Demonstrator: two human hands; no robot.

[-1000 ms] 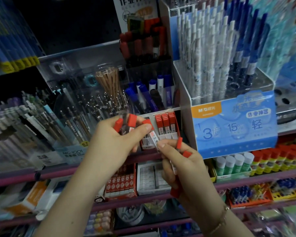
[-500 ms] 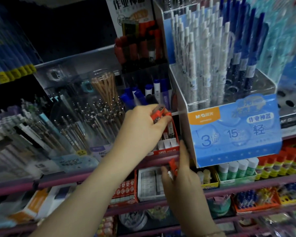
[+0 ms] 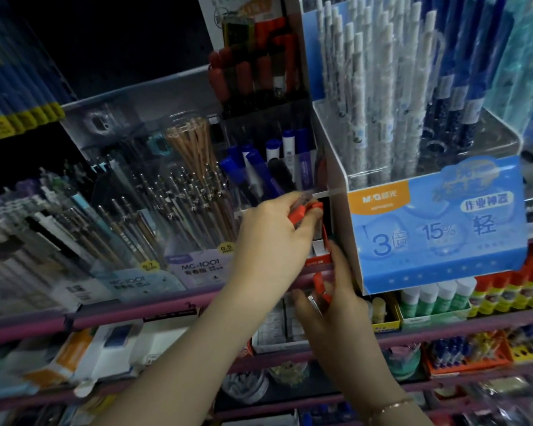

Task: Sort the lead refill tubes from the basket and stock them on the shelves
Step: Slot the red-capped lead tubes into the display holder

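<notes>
Head view: we take the blue pen display box [image 3: 437, 229] as our landmark. Just left of its lower left corner, our left hand [image 3: 271, 241] holds a small bunch of red-capped lead refill tubes [image 3: 302, 212] in curled fingers, the caps pointing toward the box. Directly beneath those caps, and hard against the left wall of the box, stands the red refill tray [image 3: 322, 247], mostly hidden behind the hand; we cannot tell whether the tubes touch it. Below the lower left corner of the box, our right hand [image 3: 336, 305] pinches further red-capped tubes [image 3: 320, 285] between thumb and fingers, level with the pink shelf rail [image 3: 136, 309] that runs leftward from the underside of the box. A thin bracelet [image 3: 391, 407] circles the right wrist, well below the box. Left of the box, beyond the left hand, clear bins hold mechanical pencils [image 3: 173, 210]. Below the right half of the box, glue sticks [image 3: 437, 298] stand in a row.
</notes>
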